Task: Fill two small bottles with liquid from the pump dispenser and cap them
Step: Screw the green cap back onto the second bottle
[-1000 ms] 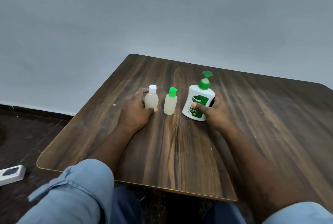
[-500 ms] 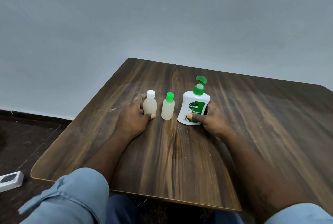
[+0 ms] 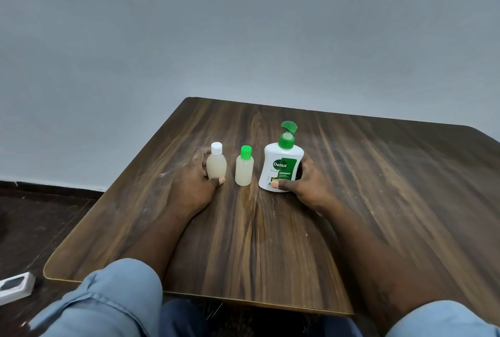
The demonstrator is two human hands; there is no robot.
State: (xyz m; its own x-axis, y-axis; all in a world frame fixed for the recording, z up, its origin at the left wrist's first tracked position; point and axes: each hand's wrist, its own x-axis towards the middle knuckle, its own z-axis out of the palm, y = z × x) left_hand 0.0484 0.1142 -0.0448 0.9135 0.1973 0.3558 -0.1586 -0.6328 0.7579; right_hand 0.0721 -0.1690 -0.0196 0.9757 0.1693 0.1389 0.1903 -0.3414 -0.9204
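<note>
1. Roughly mid-table, a white Dettol pump dispenser (image 3: 281,163) stands upright on the dark wood-grain table (image 3: 270,242), its green pump head (image 3: 289,126) raised and its label facing the camera.
2. The right hand (image 3: 305,185) grips the dispenser low on its body. The thumb (image 3: 277,184) crosses the front near the base, under the label, and the fingers curl round the right side, mostly hidden behind it. The dispenser's shoulder and pump rise clear above this grip.
3. Just left of the dispenser, apart from it, a small green-capped bottle (image 3: 244,170) stands upright and free between the two hands, holding pale cloudy liquid.
4. Further left of the dispenser, beyond the green-capped one, a small white-capped bottle (image 3: 216,164) stands upright on the table, also holding pale liquid.
5. The left hand (image 3: 193,187) holds the white-capped bottle. Its fingers curl round the bottle's left and far side, and the thumb tip (image 3: 220,181) lies at the base on the near side. The bottle's body sits in the crook between thumb and fingers, while its neck and cap stand above them.
6. Both small bottles have their caps on.
7. Bare forearms reach toward the dispenser from the near table edge, with light-blue sleeves (image 3: 108,301) at the bottom of the view.
8. Behind the dispenser rises a plain grey wall (image 3: 243,25). Far to its lower left, a flat white object with a dark face (image 3: 15,286) lies on the dark floor (image 3: 32,228).
</note>
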